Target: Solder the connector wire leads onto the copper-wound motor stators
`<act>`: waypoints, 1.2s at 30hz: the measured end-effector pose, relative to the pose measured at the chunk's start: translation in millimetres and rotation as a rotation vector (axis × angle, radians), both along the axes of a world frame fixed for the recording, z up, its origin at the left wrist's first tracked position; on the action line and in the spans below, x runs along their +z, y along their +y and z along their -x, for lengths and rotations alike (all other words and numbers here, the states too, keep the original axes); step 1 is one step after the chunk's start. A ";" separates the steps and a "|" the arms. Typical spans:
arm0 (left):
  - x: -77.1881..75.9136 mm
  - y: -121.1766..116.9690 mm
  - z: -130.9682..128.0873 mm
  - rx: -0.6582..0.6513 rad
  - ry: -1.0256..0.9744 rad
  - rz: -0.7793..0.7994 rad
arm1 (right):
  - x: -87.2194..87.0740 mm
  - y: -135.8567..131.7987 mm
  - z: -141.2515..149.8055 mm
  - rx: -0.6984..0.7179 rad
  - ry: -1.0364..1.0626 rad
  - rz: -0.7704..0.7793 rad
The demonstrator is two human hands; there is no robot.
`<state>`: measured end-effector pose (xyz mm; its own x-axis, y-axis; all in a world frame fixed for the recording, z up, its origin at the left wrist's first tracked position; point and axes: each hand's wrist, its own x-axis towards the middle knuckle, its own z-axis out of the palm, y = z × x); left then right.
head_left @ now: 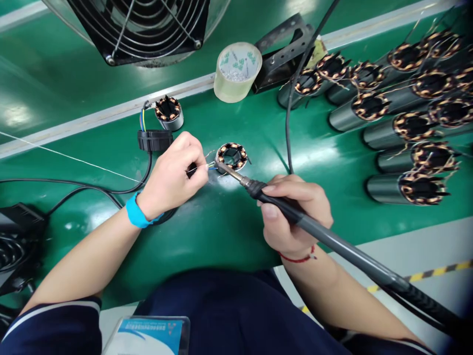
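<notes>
My right hand (295, 212) grips a soldering iron (318, 234) with a dark handle. Its metal tip meets the left rim of a small motor stator (242, 157) with copper windings, which sits on the green bench. Between the fingertips of my closed left hand (177, 170) is a thin strand of solder wire (70, 159); it trails off to the left edge. Short coloured leads lie between that hand and the stator, beside the iron's tip. Whether solder and tip touch is too small to tell.
Behind my left hand are a black plastic ring (155, 141) on a cable and another stator (170, 113). A tape roll (237, 71) and black metal bracket (284, 56) stand at the back. A fan (144, 24) overhangs the bench; several stators (391, 190) crowd the right.
</notes>
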<state>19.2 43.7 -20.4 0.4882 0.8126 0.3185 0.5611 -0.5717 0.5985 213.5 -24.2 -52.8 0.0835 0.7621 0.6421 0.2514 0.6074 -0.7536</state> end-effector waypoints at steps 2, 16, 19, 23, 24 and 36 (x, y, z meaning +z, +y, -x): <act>0.4 -0.7 -0.8 0.006 0.007 0.003 | -0.2 -0.2 0.1 0.010 0.006 -0.003; -4.1 -0.5 -0.5 0.058 0.021 -0.051 | -1.1 -0.4 1.9 -0.039 0.003 -0.010; -6.5 0.8 -0.5 0.030 -0.019 -0.096 | -0.9 -0.1 2.3 -0.057 -0.030 -0.021; -7.1 1.3 -1.2 0.019 -0.031 -0.110 | -1.6 0.8 1.7 -0.087 -0.048 -0.050; -7.0 1.3 -1.3 0.018 -0.033 -0.109 | -1.7 0.8 1.4 -0.094 -0.050 -0.061; -5.4 0.6 -2.3 0.041 -0.042 -0.108 | -3.6 0.4 -0.8 -0.134 -0.106 -0.057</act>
